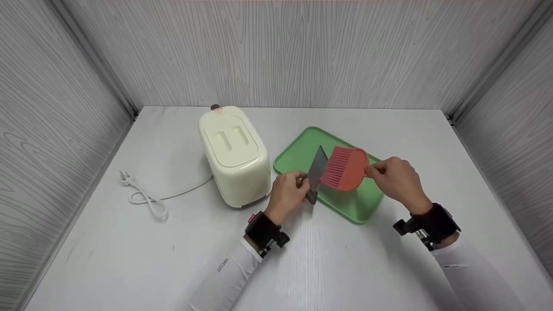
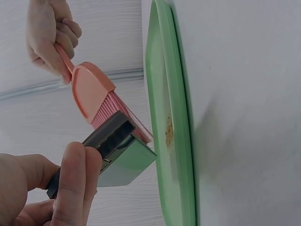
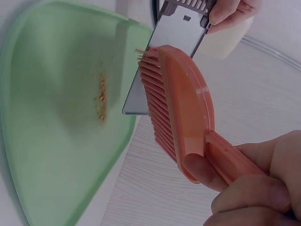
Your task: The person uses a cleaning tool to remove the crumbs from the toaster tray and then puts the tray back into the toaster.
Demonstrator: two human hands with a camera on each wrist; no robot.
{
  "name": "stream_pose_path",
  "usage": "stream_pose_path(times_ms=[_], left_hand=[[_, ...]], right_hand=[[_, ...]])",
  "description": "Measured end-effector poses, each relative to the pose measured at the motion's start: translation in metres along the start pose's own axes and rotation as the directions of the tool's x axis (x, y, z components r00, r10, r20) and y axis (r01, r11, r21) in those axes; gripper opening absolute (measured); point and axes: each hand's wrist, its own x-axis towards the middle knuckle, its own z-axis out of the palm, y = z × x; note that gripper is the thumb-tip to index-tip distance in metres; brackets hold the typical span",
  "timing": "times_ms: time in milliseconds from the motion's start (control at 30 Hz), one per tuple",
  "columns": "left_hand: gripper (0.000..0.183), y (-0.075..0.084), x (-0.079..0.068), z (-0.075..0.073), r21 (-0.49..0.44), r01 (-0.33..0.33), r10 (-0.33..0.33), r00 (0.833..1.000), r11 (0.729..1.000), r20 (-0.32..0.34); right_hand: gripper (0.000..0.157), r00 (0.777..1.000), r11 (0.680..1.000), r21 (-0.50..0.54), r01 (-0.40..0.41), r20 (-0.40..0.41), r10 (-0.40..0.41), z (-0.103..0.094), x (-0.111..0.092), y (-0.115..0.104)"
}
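Note:
My left hand (image 1: 287,192) pinches the dark handle of a thin metal crumb tray (image 1: 318,169), which is tilted above the green tray (image 1: 300,151). An orange brush (image 1: 355,169) with pink bristles is gripped by its handle in my right hand (image 1: 398,180). In the right wrist view the bristles (image 3: 155,101) lie across the face of the crumb tray. Below them, a small line of brown crumbs (image 3: 102,99) lies on the green tray.
Left of the green tray stands a cream toaster (image 1: 239,179) with its lid (image 1: 233,155) on. Its white cord (image 1: 183,191) runs left over the white table to a plug (image 1: 125,178). Grey wood-grain panels (image 1: 293,56) enclose the back and sides.

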Motion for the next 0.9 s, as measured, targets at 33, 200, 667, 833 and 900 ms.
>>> stream_pose_path(times_ms=[33, 200, 667, 833, 900], left_hand=[[0.021, 0.0, 0.0, 0.0, 0.001, -0.001, 0.001, 1.0, 1.0, 0.001], [0.02, 0.0, 0.0, 0.0, 0.027, -0.011, 0.011, 1.0, 1.0, -0.005], [0.018, 0.0, -0.001, 0.002, -0.006, -0.024, 0.024, 1.0, 1.0, 0.015], [0.017, 0.0, -0.001, 0.002, -0.002, -0.022, 0.022, 1.0, 1.0, 0.017], [0.016, 0.0, -0.001, 0.002, 0.001, -0.021, 0.021, 1.0, 1.0, 0.016]], right_hand=[[0.027, 1.0, 1.0, -0.004, -0.002, -0.003, 0.002, 0.0, 0.0, 0.0], [0.027, 1.0, 1.0, -0.017, -0.008, -0.022, 0.008, 0.002, 0.002, 0.001], [0.028, 0.996, 0.998, -0.058, -0.022, -0.09, 0.017, 0.008, 0.012, 0.009], [0.028, 0.994, 0.997, -0.078, -0.027, -0.111, 0.018, 0.01, 0.016, 0.01], [0.029, 0.993, 0.995, -0.089, -0.032, -0.117, 0.022, 0.01, 0.017, 0.01]])
